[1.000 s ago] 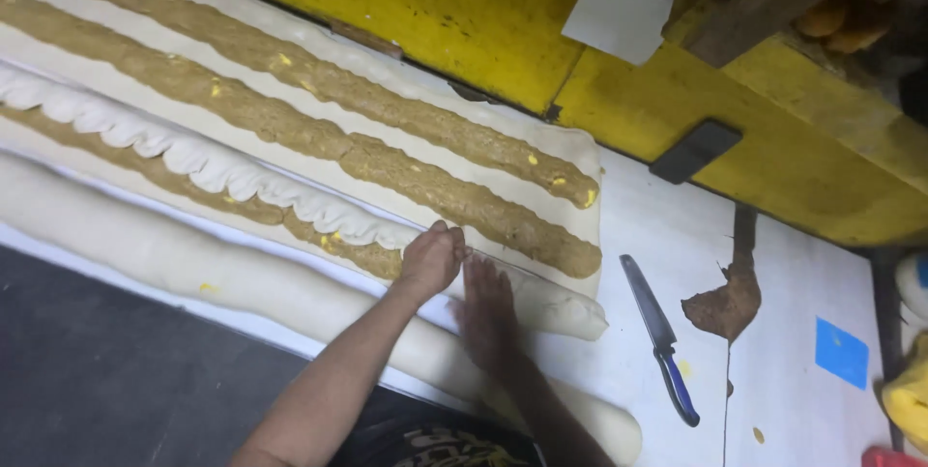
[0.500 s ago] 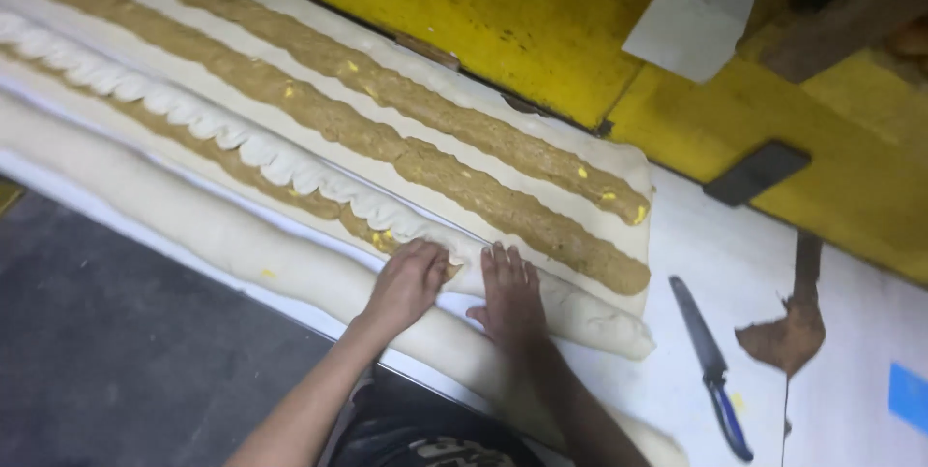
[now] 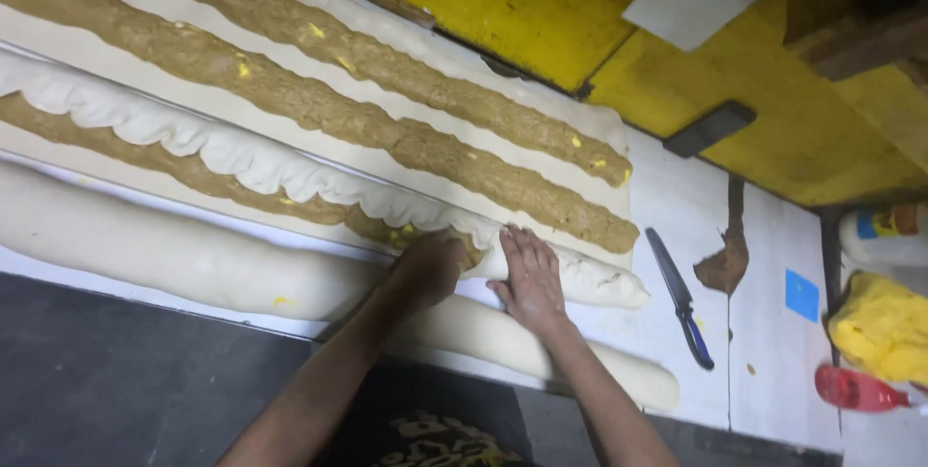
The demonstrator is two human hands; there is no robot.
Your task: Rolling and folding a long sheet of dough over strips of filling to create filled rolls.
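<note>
Long sheets of pale dough (image 3: 319,153) lie on a white worktable, each carrying a brown strip of filling (image 3: 319,109). On the nearest strip the dough edge (image 3: 242,153) is folded over the filling in a wavy frill. My left hand (image 3: 430,269) presses on that fold where the frill ends. My right hand (image 3: 530,278) lies flat with fingers apart on the closed, rolled end (image 3: 599,283) beside it. A finished smooth dough roll (image 3: 193,259) runs along the near table edge, under my forearms.
A knife with a blue handle (image 3: 680,298) lies right of the dough. A brown patch (image 3: 727,259) marks the table. At far right sit a yellow cloth (image 3: 880,327), a red object (image 3: 855,390) and a blue square (image 3: 801,295). Yellow wall (image 3: 503,3) behind.
My hands have worked leftward along the nearest strip, and the view has followed them. The rolled, closed end to the right of my hands is longer than before.
</note>
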